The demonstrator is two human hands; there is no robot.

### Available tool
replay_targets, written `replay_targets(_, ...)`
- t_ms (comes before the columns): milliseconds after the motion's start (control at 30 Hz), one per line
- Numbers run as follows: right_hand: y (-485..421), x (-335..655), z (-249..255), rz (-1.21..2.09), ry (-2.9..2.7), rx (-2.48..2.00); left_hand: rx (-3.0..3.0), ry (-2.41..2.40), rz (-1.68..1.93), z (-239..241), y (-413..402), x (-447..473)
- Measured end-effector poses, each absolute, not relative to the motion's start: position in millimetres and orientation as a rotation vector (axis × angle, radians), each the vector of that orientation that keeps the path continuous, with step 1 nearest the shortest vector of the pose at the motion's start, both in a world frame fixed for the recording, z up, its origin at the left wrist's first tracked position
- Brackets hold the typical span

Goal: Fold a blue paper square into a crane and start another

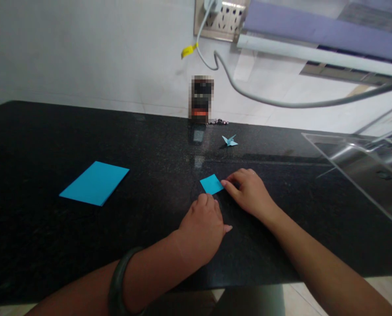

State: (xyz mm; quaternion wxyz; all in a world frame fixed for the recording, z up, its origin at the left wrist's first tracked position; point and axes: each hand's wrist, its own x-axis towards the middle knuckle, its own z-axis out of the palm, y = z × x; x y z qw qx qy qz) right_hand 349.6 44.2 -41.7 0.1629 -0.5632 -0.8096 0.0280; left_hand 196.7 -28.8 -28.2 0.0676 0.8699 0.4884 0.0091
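Note:
A small blue folded paper square (211, 184) lies turned cornerwise on the dark countertop. My right hand (248, 191) has its thumb and index finger closed at the square's right corner. At the near corner, my left hand (204, 226) rests with its fingers curled down on the paper; the thumb sticks out to the right, and the fingertips are mostly hidden from view. Beyond the square stands a small light-blue folded paper crane (230, 141). Over to the left lies a stack of larger blue paper sheets (95, 183).
The black stone countertop (156, 149) meets a white wall at the back. A blurred-out upright object (201, 98) and a beaded string (219, 122) stand against it. On the right is a metal sink (376, 175). A grey cable (281, 104) hangs from a wall socket (227, 19).

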Motion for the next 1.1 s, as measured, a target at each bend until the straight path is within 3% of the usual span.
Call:
replay_targets(200, 42, 342, -54, 0.21, -2.416, -1.446, 2.679, 1.429, 0.176, -29, -16, 188)
replay_targets(467, 51, 345, -53, 0.364, -2.315, -1.431, 2.609, 1.47, -0.007, -29, -9, 176)
replay_targets(1100, 41, 330, -56, 0.433, -2.069, -1.45, 2.674, 1.586, -0.058, -36, -10, 177)
